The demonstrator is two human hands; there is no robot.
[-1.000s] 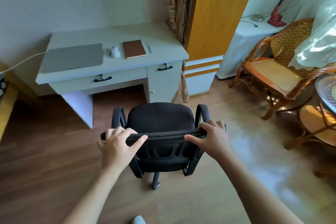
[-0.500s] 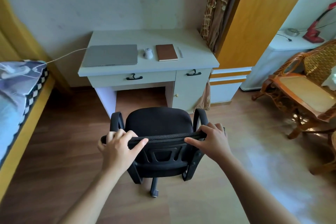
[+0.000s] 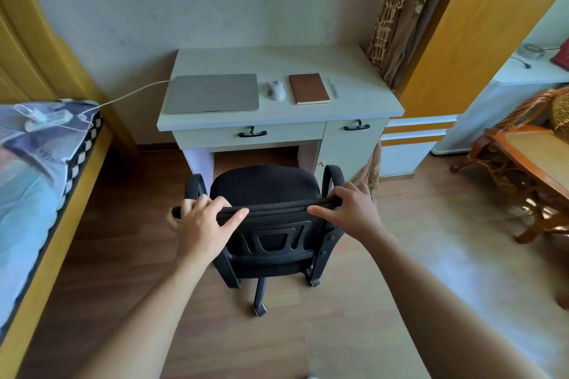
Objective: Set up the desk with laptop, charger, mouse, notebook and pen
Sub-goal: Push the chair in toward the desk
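Note:
A pale desk (image 3: pixel 277 58) stands against the wall. On it, from left to right, lie a closed grey laptop (image 3: pixel 213 93), a white mouse (image 3: pixel 276 90), a brown notebook (image 3: pixel 308 88) and a pale pen (image 3: pixel 333 88). A white charger cable (image 3: pixel 135 93) runs from the laptop's left side to a power strip (image 3: pixel 46 117) on the bed. A black office chair (image 3: pixel 264 191) faces the desk's kneehole. My left hand (image 3: pixel 205 224) and my right hand (image 3: pixel 354 209) both grip the top edge of its backrest.
A bed with a yellow wooden frame (image 3: pixel 55 224) fills the left side. A yellow wardrobe (image 3: pixel 480 24) and a patterned curtain (image 3: pixel 397 18) stand to the right of the desk. A rattan chair (image 3: pixel 529 169) is at the far right, behind it a white side table (image 3: pixel 523 71).
The view has swung to the right-hand side of the room leaving and the bed entering. The desk now sits straight ahead of the chair. Both hands keep their grip on the backrest.

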